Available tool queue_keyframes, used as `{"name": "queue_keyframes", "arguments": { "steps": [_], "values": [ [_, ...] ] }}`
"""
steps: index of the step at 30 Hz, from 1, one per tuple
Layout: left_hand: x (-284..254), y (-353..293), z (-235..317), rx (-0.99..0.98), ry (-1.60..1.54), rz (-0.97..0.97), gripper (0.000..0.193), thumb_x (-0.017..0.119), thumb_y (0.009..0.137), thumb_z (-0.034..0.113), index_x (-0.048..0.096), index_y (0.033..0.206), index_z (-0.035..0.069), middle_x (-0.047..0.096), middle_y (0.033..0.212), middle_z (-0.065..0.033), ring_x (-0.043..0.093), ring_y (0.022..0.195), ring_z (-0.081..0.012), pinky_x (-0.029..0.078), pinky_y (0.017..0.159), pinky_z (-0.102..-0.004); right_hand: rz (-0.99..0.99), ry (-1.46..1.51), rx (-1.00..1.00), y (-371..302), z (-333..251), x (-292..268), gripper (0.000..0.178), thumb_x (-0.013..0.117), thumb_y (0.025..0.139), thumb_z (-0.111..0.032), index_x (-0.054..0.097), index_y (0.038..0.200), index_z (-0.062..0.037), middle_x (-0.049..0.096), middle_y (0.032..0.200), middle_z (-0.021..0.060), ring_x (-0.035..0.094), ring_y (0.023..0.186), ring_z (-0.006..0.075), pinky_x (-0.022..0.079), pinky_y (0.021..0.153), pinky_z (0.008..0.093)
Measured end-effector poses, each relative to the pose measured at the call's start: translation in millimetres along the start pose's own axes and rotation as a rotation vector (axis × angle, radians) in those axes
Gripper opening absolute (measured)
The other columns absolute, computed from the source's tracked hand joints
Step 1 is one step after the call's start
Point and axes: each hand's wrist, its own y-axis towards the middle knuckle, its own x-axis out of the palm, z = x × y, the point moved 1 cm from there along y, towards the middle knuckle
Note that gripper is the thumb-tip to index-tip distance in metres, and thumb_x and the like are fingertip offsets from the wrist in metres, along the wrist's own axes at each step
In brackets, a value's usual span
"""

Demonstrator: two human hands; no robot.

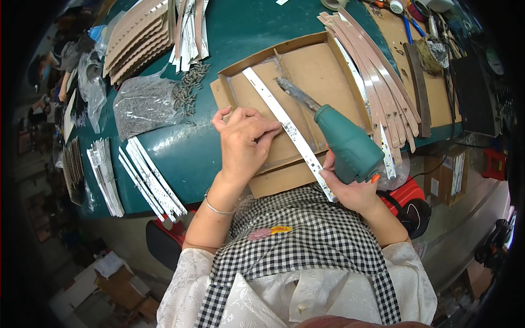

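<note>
A long white LED strip (266, 100) dotted with small components slants across an open cardboard tray (306, 46). My right hand (355, 195) pinches its near end between thumb and finger. My left hand (243, 139) is closed, thumb and fingertips together beside the strip's middle; what they hold, if anything, is too small to make out. A green power tool (350, 143) with a metal shaft and an orange switch lies across the view above my right hand, its tip over the tray. Whether my right hand also bears it, I cannot tell.
Left of the tray are a clear bag (145, 104) of small parts and loose dark screws (191, 87). White strips (150, 177) lie at the front left. Brown slats (377, 76) fan out on the right; stacked brown panels (139, 35) stand at the far left.
</note>
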Motion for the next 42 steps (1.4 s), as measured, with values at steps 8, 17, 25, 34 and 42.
{"name": "queue_keyframes", "arguments": {
  "steps": [8, 17, 25, 34, 42],
  "values": [
    [1.2, 2.0, 0.6, 0.005, 0.008, -0.003, 0.019, 0.083, 0.069, 0.002, 0.079, 0.083, 0.014, 0.068, 0.074, 0.0024, 0.064, 0.082, -0.0145, 0.035, 0.099, -0.0403, -0.079, -0.139, -0.058, 8.9, -10.7, -0.8, 0.030, 0.072, 0.082, 0.011, 0.061, 0.108, 0.0013, 0.064, 0.089, 0.0044, 0.062, 0.079, 0.0101, 0.052, 0.069, 0.0261],
    [5.4, 0.7, 1.6, 0.004, 0.007, 0.019, 0.020, 0.083, 0.069, 0.001, 0.079, 0.083, 0.015, 0.068, 0.073, 0.0027, 0.063, 0.082, -0.0152, 0.035, 0.098, -0.0397, -0.026, -0.003, 0.018, 2.7, 0.8, 0.0, 0.034, 0.071, 0.084, 0.009, 0.057, 0.114, 0.0021, 0.062, 0.095, 0.0060, 0.061, 0.083, 0.0109, 0.051, 0.070, 0.0267],
    [6.3, 1.8, 4.6, 0.080, 0.079, 0.027, 0.020, 0.082, 0.069, 0.000, 0.078, 0.082, 0.013, 0.068, 0.072, 0.0018, 0.063, 0.082, -0.0160, 0.033, 0.099, -0.0422, -0.029, 0.024, 0.015, 4.2, -3.3, 0.5, 0.035, 0.070, 0.085, 0.010, 0.057, 0.116, 0.0018, 0.062, 0.095, 0.0052, 0.059, 0.082, 0.0100, 0.050, 0.071, 0.0254],
    [10.1, -2.7, 1.6, 0.008, -0.030, 0.054, 0.017, 0.083, 0.070, 0.003, 0.077, 0.082, 0.013, 0.065, 0.071, 0.0010, 0.063, 0.082, -0.0157, 0.034, 0.099, -0.0439, -0.022, -0.041, 0.022, 5.9, -12.0, 0.0, 0.051, 0.073, 0.083, 0.011, 0.053, 0.129, 0.0035, 0.062, 0.096, 0.0055, 0.060, 0.085, 0.0108, 0.051, 0.075, 0.0261],
    [9.4, -6.2, -0.3, 0.003, -0.086, 0.084, 0.016, 0.085, 0.070, 0.007, 0.076, 0.082, 0.013, 0.066, 0.076, 0.0002, 0.064, 0.081, -0.0148, 0.034, 0.100, -0.0433, 0.011, 0.152, 0.078, -15.4, -30.0, -35.1, 0.056, 0.073, 0.082, 0.010, 0.051, 0.134, 0.0061, 0.064, 0.100, 0.0119, 0.062, 0.079, 0.0154, 0.055, 0.064, 0.0284]
  ]
}}
